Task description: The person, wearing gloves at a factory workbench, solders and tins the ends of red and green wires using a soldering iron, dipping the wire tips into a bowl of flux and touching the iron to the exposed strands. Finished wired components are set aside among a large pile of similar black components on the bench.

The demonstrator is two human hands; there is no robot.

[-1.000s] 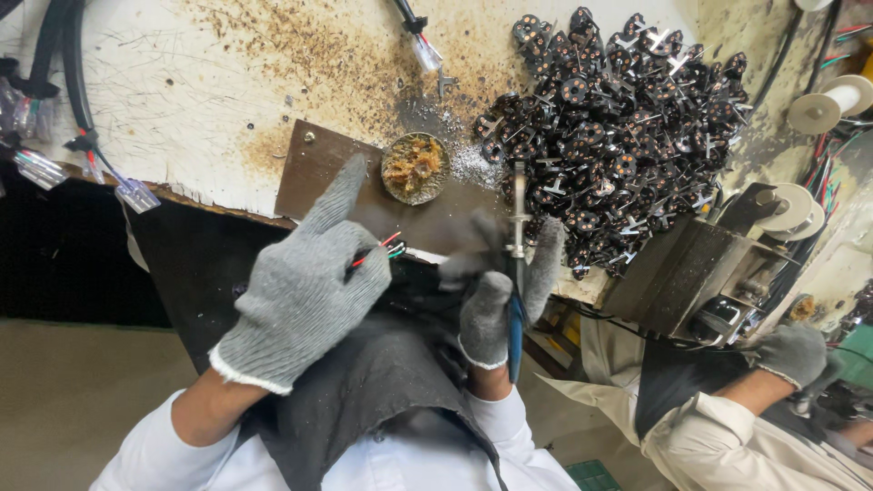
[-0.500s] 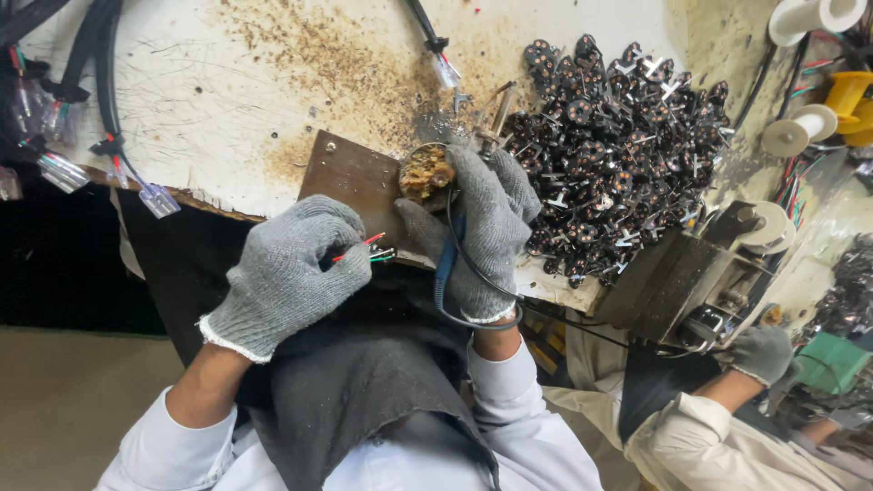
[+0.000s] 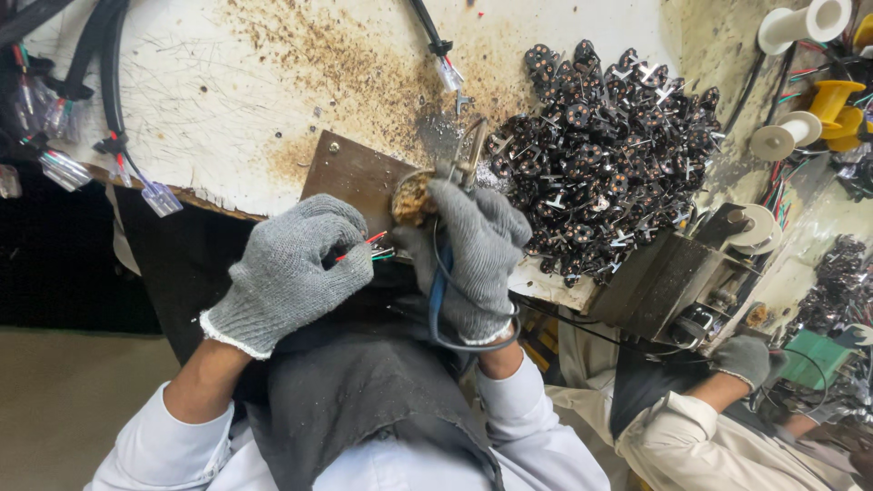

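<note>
At table edge, left hand [image 3: 289, 273] pinches wires [image 3: 368, 247]; right hand [image 3: 473, 255] grips iron [image 3: 462, 164].

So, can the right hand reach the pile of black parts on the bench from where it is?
Probably yes. The right hand, holding a blue-handled tool, is just beside the pile of black parts, and nothing stands between them, though the tool occupies its grip.

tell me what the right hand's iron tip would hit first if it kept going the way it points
Judging loosely, the right hand aims its soldering iron up the bench, so it would likely first meet the clear connector on the black cable; depth is unclear.
</note>
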